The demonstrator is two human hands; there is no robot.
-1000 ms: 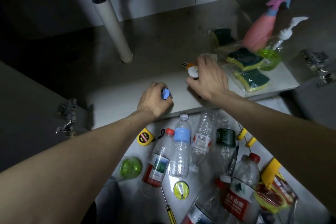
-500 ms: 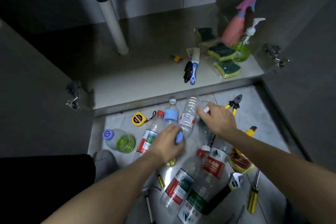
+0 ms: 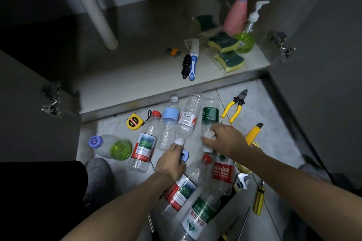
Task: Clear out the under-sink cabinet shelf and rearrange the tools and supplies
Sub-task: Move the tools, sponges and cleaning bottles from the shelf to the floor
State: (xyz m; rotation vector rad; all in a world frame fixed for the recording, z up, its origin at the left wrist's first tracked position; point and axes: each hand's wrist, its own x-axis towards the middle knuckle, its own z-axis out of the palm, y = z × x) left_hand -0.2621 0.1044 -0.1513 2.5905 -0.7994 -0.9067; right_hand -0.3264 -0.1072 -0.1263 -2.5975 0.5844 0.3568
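A head-worn camera looks down into an open under-sink cabinet and the tiled floor in front of it.

At far left on the floor lies a clear bottle with a purple cap and a green base. Beside it sit a yellow tape measure and a row of empty plastic water bottles, lying close together, some touching.

In the middle, the person's left hand has its fingers curled around a small blue object, held just above the bottles. What the object is cannot be told. The right hand pinches the white-capped neck of a green-labelled bottle. More bottles lie under both forearms.

On the cabinet shelf above, the left and centre are bare apart from the white drain pipe. A blue-and-white brush and a black nozzle-like piece lie near the front edge.

To the right on the shelf, green-and-yellow sponges, a pink spray bottle and a pump bottle cluster in the corner. On the floor right lie yellow-handled pliers, a yellow utility knife, a wrench and a screwdriver.

Clearing seems largely done. The rearranging looks begun, with cleaning supplies grouped at right; the bottles and tools are yet to be returned.
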